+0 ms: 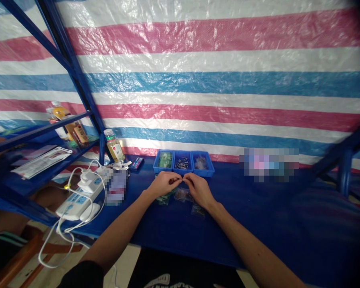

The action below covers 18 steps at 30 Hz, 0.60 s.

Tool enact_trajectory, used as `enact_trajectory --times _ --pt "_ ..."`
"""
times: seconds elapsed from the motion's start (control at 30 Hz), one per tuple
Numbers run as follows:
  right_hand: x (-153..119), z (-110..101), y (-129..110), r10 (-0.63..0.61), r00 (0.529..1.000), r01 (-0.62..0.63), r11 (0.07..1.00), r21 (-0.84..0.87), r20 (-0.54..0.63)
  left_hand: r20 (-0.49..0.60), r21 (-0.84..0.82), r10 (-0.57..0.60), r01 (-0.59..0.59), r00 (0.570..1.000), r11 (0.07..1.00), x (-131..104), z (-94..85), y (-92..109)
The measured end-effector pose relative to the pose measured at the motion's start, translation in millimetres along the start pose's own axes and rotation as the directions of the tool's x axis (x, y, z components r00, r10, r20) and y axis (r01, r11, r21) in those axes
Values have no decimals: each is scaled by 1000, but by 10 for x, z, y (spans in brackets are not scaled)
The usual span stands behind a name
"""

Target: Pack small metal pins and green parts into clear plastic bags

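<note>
Red, white and blue striped plastic sheeting (216, 86): hung behind the far edge.

Blue worktop (228, 224): glossy; a dropped part could have skidded or rolled on so smooth a surface.

White power strip (75, 202): on the left, plugs fitted, cable loops (45, 244) hanging past the near edge. Judged risk: the left forearm, swung outward, might have snagged a loop and dragged the strip.

Hands, two: left hand (165, 183) and right hand (199, 190), brought together fingertip to fingertip, just on the near side of the trays.

Capped bottle (115, 149): upright, far left; tall enough to tip if the cables tugged things nearby.

Open blue trays, three, side by side: left tray (163, 172), with green packets (165, 159); middle tray (183, 174), with slim metal pieces (182, 163); right tray (202, 174), with clear packets (201, 163). Being lidless, they could have spilled or mixed if knuckles struck a rim.

Small plastic bags (182, 195): below and beside the hands; a lowered wrist might have swept them.

Item at the fingertips: too small to identify; a slackened pinch could have lost it among the bags.
</note>
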State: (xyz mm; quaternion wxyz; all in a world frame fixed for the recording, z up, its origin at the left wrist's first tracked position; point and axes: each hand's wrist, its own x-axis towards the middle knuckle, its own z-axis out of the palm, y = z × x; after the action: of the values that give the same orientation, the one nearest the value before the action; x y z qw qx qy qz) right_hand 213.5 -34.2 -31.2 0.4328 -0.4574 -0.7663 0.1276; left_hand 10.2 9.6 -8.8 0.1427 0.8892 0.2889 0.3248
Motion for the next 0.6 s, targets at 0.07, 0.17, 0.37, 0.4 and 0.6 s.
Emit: enact_trajectory --times 0.07,0.17,0.37,0.4,0.6 --pt "1 0 0 -5 1000 5 1000 -8 2 -2 3 3 -3 1000 1000 -4 6 -1" --pt "-2 10 3 -4 1000 4 1000 -18 -4 -9 9 5 -5 1000 1000 -8 11 -4" --pt "-17 46 5 5 1000 -5 1000 -11 -8 6 28 -7 7 1000 1000 -7 4 -15" --pt "-18 49 7 2 1000 -2 1000 -11 -10 8 32 -9 8 1000 999 -6 3 -14" --pt "-14 49 10 -5 1000 5 1000 -11 -9 35 86 -2 -1 999 996 -4 15 -10"
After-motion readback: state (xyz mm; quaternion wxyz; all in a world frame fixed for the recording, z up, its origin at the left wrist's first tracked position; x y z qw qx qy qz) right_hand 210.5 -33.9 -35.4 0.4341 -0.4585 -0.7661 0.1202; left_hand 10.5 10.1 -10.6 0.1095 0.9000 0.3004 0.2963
